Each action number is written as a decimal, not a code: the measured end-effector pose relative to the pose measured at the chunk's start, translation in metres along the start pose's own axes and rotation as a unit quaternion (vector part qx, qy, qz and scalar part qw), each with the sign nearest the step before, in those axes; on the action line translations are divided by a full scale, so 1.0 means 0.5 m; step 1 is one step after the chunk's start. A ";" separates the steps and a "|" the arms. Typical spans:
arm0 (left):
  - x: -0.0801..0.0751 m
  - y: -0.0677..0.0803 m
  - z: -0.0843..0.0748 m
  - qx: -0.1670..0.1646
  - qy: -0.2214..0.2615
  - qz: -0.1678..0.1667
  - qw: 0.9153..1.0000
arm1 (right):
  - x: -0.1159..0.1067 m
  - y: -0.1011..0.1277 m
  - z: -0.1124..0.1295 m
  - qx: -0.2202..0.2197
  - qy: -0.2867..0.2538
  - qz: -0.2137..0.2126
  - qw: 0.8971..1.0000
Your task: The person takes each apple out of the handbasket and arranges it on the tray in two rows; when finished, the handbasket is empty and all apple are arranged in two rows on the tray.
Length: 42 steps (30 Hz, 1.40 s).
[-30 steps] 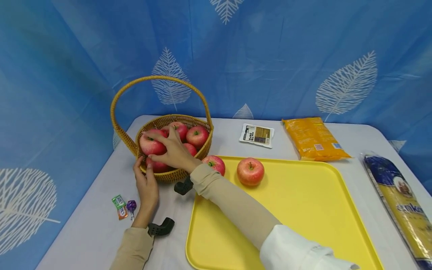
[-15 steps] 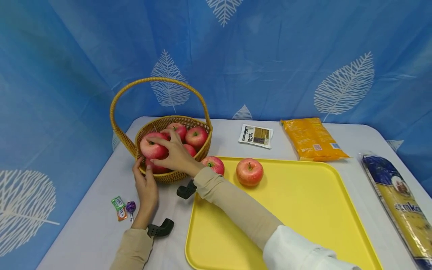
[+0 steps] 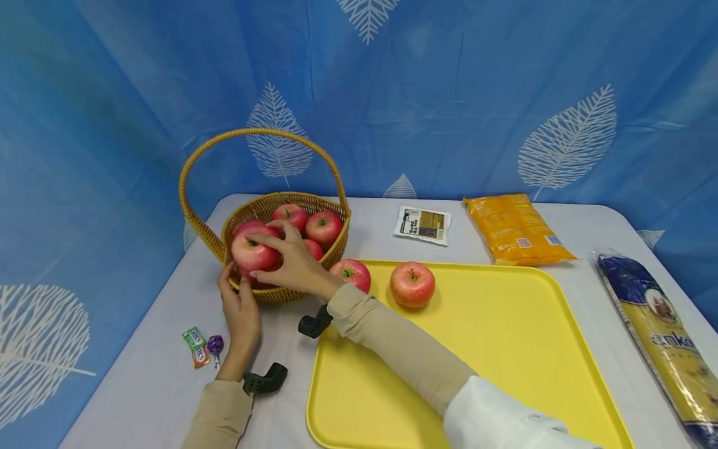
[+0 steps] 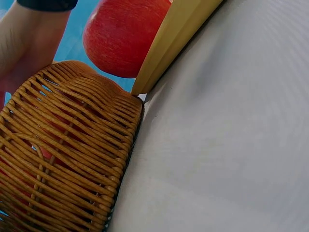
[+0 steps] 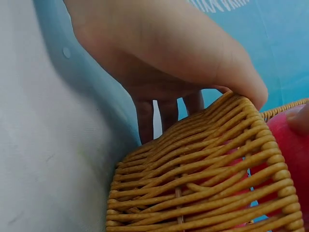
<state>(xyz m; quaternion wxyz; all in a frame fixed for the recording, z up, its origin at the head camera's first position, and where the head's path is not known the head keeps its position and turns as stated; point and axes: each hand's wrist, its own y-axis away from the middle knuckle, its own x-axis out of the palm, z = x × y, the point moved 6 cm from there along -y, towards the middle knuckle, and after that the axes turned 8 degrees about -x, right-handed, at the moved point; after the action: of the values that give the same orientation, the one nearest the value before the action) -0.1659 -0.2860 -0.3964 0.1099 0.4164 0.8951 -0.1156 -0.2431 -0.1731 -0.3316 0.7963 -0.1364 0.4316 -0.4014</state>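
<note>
In the head view a wicker basket (image 3: pixel 286 294) with a tall arched handle holds several red apples. My right hand (image 3: pixel 297 265) reaches into it and grips a red apple (image 3: pixel 252 254) at the near left, thumb below and fingers over the top. Another apple (image 3: pixel 249 226) shows just behind that one. My left hand (image 3: pixel 241 315) holds the basket's near left rim. In the right wrist view the left thumb (image 5: pixel 241 82) lies at the rim and the other fingers reach down behind the wicker. The left wrist view shows the basket's woven side (image 4: pixel 72 145).
A yellow tray (image 3: pixel 477 349) lies right of the basket, with an apple (image 3: pixel 412 285) and another apple (image 3: pixel 353 274) at its far left. Behind are a small white packet (image 3: pixel 422 225) and an orange bag (image 3: pixel 513 229). A long package (image 3: pixel 656 324), small candies (image 3: pixel 196 346) and a lollipop (image 3: pixel 215 345) flank them.
My right hand has closed round the near-left apple and raised it slightly, tilting it; an apple behind it now shows. The left hand stays on the rim.
</note>
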 end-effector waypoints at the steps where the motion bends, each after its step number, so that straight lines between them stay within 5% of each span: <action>1: 0.000 0.000 0.000 0.002 -0.001 -0.001 1.000 | -0.002 0.002 0.001 0.002 -0.006 -0.001 1.000; 16: -0.001 0.008 -0.001 0.010 0.010 -0.001 1.000 | -0.047 0.053 -0.007 0.008 -0.026 -0.018 0.999; 26: 0.000 0.009 -0.001 0.007 0.024 -0.009 1.000 | -0.131 0.078 -0.015 0.033 -0.061 -0.065 0.995; 35: -0.002 0.040 -0.063 0.005 0.030 -0.003 1.000 | -0.217 0.109 -0.041 0.043 -0.061 -0.087 0.993; 42: 0.002 0.019 -0.019 -0.001 0.016 -0.001 1.000 | -0.288 0.153 -0.080 0.074 -0.046 -0.096 0.992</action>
<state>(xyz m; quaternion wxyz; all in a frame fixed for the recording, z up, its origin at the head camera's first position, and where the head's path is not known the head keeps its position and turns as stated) -0.1600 -0.2764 -0.3889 0.0959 0.4170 0.8974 -0.1076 -0.2792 -0.0100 -0.3151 0.7808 -0.1362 0.3490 -0.5000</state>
